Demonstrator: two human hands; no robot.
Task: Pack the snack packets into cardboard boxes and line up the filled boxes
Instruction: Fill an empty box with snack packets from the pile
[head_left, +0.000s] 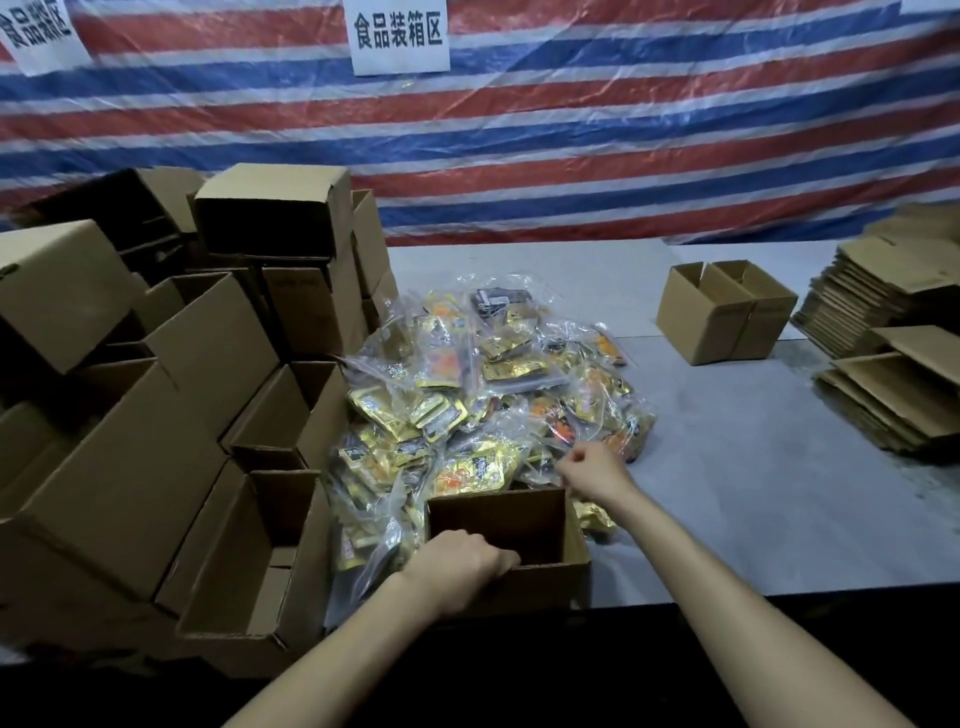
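Head-worn view, down onto table (727, 467)

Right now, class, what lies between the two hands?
An open cardboard box, in the head view: left hand grips its near wall, right hand at its far corner.

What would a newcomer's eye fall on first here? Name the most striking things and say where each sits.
The glossy heap of snack packets in the middle of the grey table draws the eye first, with a tall jumble of open cardboard boxes crowding its left. Behind everything hangs a red, white and blue striped tarpaulin, and at the near edge the left hand grips the rim of an open box.
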